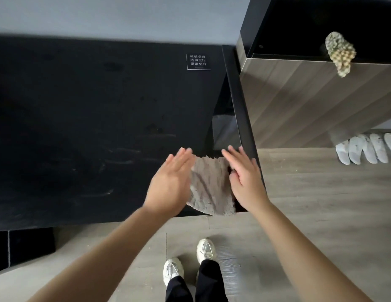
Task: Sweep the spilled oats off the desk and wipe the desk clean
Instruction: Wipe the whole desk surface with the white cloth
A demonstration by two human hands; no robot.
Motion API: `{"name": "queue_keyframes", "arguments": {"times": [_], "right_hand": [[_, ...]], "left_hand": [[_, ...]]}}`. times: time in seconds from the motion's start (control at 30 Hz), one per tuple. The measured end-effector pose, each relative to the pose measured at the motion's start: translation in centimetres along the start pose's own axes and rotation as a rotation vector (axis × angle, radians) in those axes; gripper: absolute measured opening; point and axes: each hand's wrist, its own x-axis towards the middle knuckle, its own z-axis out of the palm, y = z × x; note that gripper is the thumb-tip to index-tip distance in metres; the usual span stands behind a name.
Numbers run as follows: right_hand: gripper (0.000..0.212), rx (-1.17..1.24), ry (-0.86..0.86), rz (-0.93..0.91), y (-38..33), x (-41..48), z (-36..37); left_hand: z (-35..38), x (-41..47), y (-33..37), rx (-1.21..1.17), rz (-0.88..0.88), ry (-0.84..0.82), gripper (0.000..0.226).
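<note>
Where label reads 玻璃桌面 (glass desktop), cloth

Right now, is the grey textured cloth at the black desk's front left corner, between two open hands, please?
Not left: the head view shows the grey textured cloth at the black desk's front right corner, between the open left hand and right hand.

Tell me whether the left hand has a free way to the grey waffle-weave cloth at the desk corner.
Probably yes. The left hand is open at the left edge of the grey waffle-weave cloth, with nothing between them; the right hand is at the opposite edge, not across it.
</note>
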Motion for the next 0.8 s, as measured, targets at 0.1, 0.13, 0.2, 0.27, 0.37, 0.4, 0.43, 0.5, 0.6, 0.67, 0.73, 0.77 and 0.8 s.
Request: {"name": "queue_keyframes", "arguments": {"times": [0.1, 0.13, 0.2, 0.27, 0.37, 0.4, 0.43, 0.5, 0.6, 0.67, 0.73, 0.77, 0.8], "right_hand": [[0.051, -0.073, 0.048, 0.086, 1.7, 0.6, 0.4], [0.049, -0.085, 0.062, 0.095, 1.9, 0.7, 0.8], [0.046, -0.160, 0.111, 0.083, 2.1, 0.8, 1.5], [0.043, -0.244, 0.130, 0.062, 2.1, 1.2, 2.1], [0.044, -0.368, 0.089, 0.019, 1.8, 2.5, 2.5], [0.044, -0.412, 0.079, 0.012, 1.7, 2.9, 2.6], [0.045, -0.446, 0.071, 0.009, 1.7, 3.2, 2.7], [0.046, -0.487, 0.065, 0.007, 1.8, 3.3, 2.8], [0.048, -0.498, 0.055, 0.005, 1.9, 3.2, 3.0], [0.049, -0.487, 0.055, -0.021, 1.6, 4.0, 3.1], [0.049, -0.459, 0.042, -0.067, 0.9, 5.9, 3.2], [0.049, -0.450, 0.025, -0.075, 0.7, 6.9, 3.3], [0.050, -0.456, 0.005, -0.072, 0.6, 7.8, 3.3]], "left_hand": [[3.3, 0.5, 3.2, 0.165, -0.009, -0.168, 0.060], [4.3, 0.7, 3.8, 0.247, -0.035, -0.199, 0.065], [5.6, 1.2, 4.2, 0.329, -0.078, -0.207, 0.065], [5.7, 1.4, 3.5, 0.354, -0.057, -0.198, 0.057], [3.4, 2.1, -0.5, 0.425, -0.145, -0.113, 0.055], [2.5, 2.4, -2.5, 0.425, -0.228, -0.068, 0.055], [1.8, 2.4, -4.1, 0.402, -0.310, -0.033, 0.053], [1.4, 1.7, -4.7, 0.334, -0.371, 0.001, 0.054], [3.0, -0.2, -1.4, 0.296, -0.207, -0.046, 0.058], [3.2, -0.1, -0.9, 0.273, -0.147, -0.093, 0.055], [2.7, 2.3, -2.0, 0.277, -0.164, -0.087, 0.060], [2.6, 3.8, -2.8, 0.299, -0.185, -0.075, 0.062], [2.6, 5.5, -3.4, 0.314, -0.226, -0.077, 0.061]]}}
